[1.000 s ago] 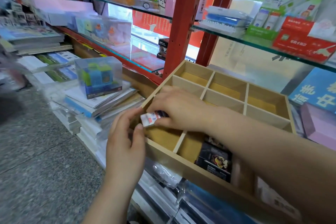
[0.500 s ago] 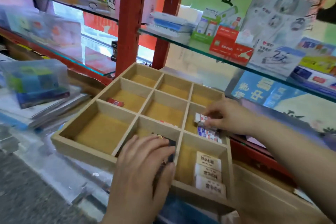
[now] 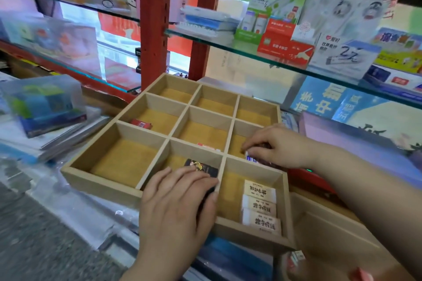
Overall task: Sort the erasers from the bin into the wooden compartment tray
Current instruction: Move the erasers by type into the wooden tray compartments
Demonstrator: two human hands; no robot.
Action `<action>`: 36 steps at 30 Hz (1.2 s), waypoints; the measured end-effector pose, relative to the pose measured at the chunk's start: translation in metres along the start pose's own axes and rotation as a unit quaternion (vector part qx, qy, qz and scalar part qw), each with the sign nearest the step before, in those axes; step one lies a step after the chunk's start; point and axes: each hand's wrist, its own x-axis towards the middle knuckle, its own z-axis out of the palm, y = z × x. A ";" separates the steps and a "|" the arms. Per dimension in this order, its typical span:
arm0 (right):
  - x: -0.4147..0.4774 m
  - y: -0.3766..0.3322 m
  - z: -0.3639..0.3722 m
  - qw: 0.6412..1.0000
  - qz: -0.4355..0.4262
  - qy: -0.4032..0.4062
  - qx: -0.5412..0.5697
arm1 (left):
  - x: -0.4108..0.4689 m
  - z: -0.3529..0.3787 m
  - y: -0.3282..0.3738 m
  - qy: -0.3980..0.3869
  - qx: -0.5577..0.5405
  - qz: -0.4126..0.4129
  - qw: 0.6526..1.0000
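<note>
Resting in the middle of the frame, the wooden compartment tray (image 3: 100, 178) has nine compartments, three rows of three. Three cream erasers (image 3: 260, 206) lie stacked in a column in the lower right compartment. One red eraser (image 3: 141, 123) lies in the middle left compartment, and one more red-and-white piece (image 3: 209, 146) shows partly in the centre one. The left hand (image 3: 178, 203) lies over the lower middle compartment, fingers curved on one black eraser (image 3: 201, 166); a firm grip cannot be told. The right hand (image 3: 276, 146) reaches into the middle right compartment and pinches a white-and-blue eraser (image 3: 251, 158) with its fingertips. At the lower right edge, some more erasers (image 3: 295, 258) show, blurred.
</note>
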 end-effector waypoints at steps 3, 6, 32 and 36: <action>-0.008 -0.002 -0.001 1.000 0.006 0.016 0.021 | -0.001 -0.001 0.001 -0.006 -0.002 -0.005 1.000; -0.029 -0.001 -0.009 0.993 0.033 0.086 0.075 | -0.001 -0.004 0.010 -0.002 -0.040 -0.002 0.999; -0.206 0.184 0.251 0.850 0.310 -0.371 0.206 | -0.130 0.194 0.128 -0.286 -0.093 0.121 0.946; -0.200 0.193 0.272 0.835 0.290 -0.364 0.293 | -0.133 0.198 0.130 -0.269 -0.072 0.126 0.952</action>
